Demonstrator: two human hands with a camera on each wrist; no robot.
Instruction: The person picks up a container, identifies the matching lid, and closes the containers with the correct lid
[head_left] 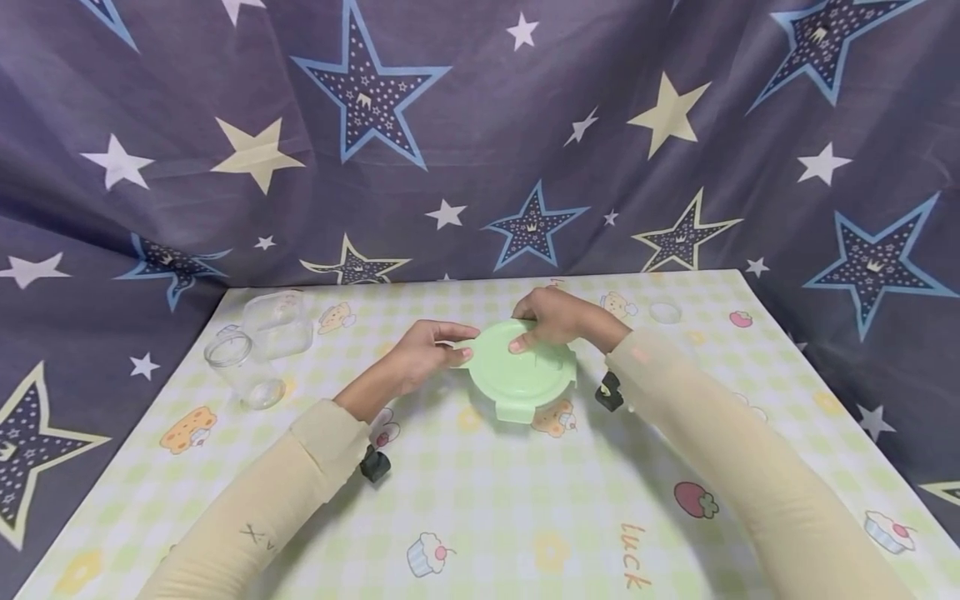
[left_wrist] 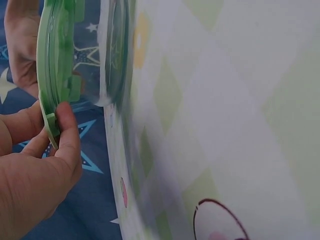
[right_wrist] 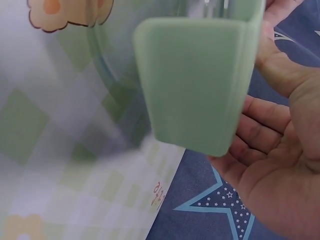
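A round, light green snap-on lid [head_left: 517,367] sits on a clear container [left_wrist: 117,55] at mid-table, its flaps hanging out from the rim. At the lid's left side, my left hand [head_left: 420,354] pinches one flap between thumb and fingers. My right hand [head_left: 551,318] holds the far edge, with the thumb on the lid's top and the fingers bent down beyond the rim. Large in the right wrist view is another green flap [right_wrist: 192,87], hanging outward beside the right fingers. From the head view, the lid hides most of the container.
To the left stand a clear jar [head_left: 243,367] and, behind it, a clear rounded container [head_left: 277,325]. A small clear disc [head_left: 665,312] lies at the back right. The checked tablecloth [head_left: 495,500] ends at a star-patterned curtain [head_left: 465,108].
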